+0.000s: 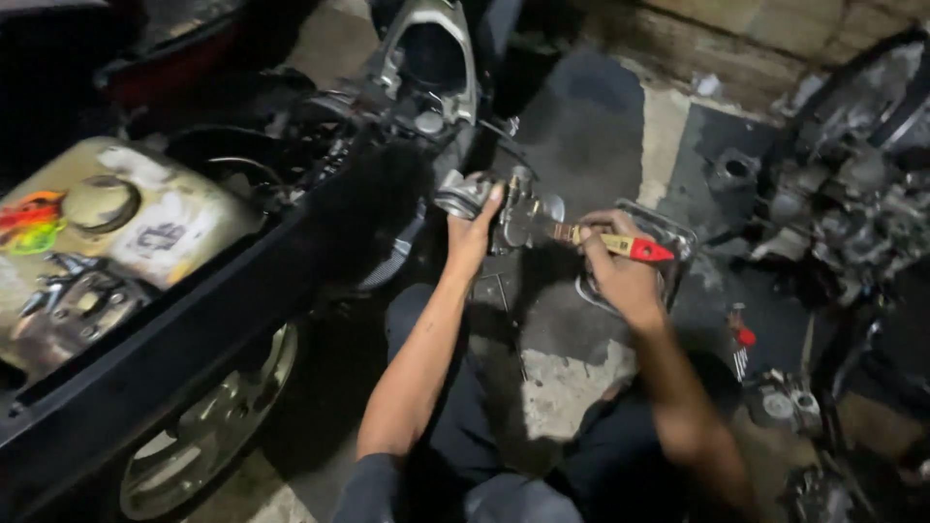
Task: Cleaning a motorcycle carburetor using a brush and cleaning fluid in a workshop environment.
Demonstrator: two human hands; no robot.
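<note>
**Carburettor in one hand, brush in the other**

Your left hand (472, 237) is closed around a small metal carburettor (513, 211), held up above the stained concrete floor (562, 378) just beside the scooter (194, 320). Your fingers cover its near side, so the body's exact shape is hard to read. Your right hand (620, 276) grips a brush with a yellow and red handle (620, 246) — its bristle end meets the carburettor, though blur hides the contact. A metal tray (678, 232) lies under that hand, mostly covered. To the right, engine parts (852, 184) sink into shadow — details unreadable. The scooter's rear wheel (208, 426) is cut off below.
</note>
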